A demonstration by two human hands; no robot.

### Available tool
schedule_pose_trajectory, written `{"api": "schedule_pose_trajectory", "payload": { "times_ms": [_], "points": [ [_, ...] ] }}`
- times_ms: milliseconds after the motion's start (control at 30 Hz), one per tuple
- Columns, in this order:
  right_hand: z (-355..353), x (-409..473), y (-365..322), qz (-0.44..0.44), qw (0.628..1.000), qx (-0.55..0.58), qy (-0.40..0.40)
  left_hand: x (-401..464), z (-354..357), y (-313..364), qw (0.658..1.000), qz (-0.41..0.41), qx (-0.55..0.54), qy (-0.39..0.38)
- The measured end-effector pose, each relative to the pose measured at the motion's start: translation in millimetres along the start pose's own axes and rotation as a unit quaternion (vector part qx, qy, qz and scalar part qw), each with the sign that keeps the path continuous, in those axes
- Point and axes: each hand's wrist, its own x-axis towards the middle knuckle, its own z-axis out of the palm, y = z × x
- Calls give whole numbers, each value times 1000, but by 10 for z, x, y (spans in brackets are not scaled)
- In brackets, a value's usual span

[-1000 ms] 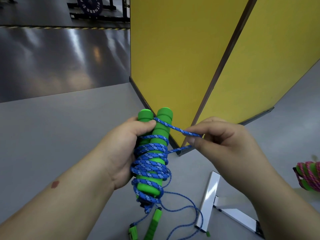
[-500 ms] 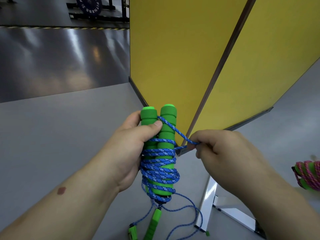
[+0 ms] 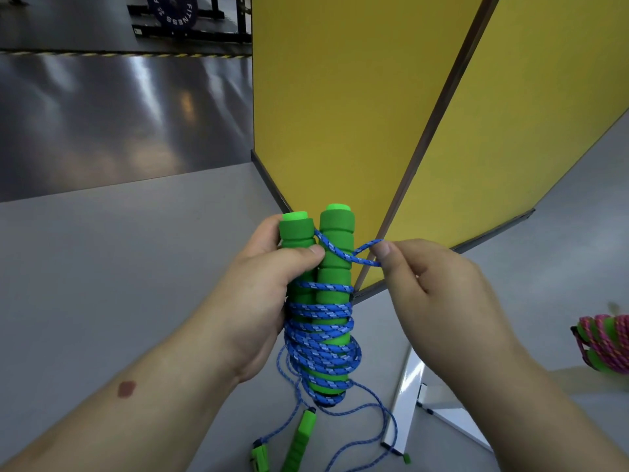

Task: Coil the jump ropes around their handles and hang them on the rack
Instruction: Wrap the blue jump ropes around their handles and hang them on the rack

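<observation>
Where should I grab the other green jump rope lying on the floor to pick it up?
Probably by the green handle lying loose on the floor. Come from above and close your fingers around its middle: it is a straight, thick stick, easier to hold than the thin blue cord looped beside it.

The left hand point(image 3: 262, 294) covers much of the left green handle point(image 3: 295, 240), the pink-roped bundle point(image 3: 604, 342) is cut off at the right edge, and another rope's handles point(image 3: 299, 441) on the floor run past the bottom edge.
</observation>
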Motion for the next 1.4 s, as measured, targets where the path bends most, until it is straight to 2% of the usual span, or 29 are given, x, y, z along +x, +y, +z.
{"api": "schedule_pose_trajectory", "payload": {
  "times_ms": [67, 167, 367, 500, 600, 700, 800, 900, 1000, 1200, 1400],
  "points": [
    [45, 17, 17, -35, 998, 17, 52, -13, 18, -22, 1000, -6, 0, -8],
    [84, 12, -14, -58, 993, 62, 87, -32, 53, -41, 999, -12, -10, -32],
    [71, 16, -47, -68, 992, 95, 55, -89, 159, -68, 999, 8, -12, -30],
    [60, -1, -90, -81, 988, 128, 38, -18, 154, -134, 990, 64, 120, 48],
    [95, -4, -103, -69, 989, 130, 30, 14, 138, -171, 976, 81, 164, 118],
    [88, 5, -83, -63, 989, 132, 38, 7, 144, -207, 966, 93, 199, 136],
    [86, 1, -67, -61, 990, 118, 34, 0, 130, -201, 972, 76, 191, 115],
    [88, 8, -44, -53, 993, 104, 25, 31, 109, -196, 987, 56, 126, 77],
    [65, -21, 17, -31, 998, 59, 5, 56, 149, -306, 993, 32, 76, 82],
    [2, -58, 413, 25, 995, -66, -72, 202, 362, -813, 992, -30, 89, 89],
    [-85, -80, 1038, 30, 984, -146, -94, 484, 765, -1335, 987, -76, 131, 55]
  ]
}}
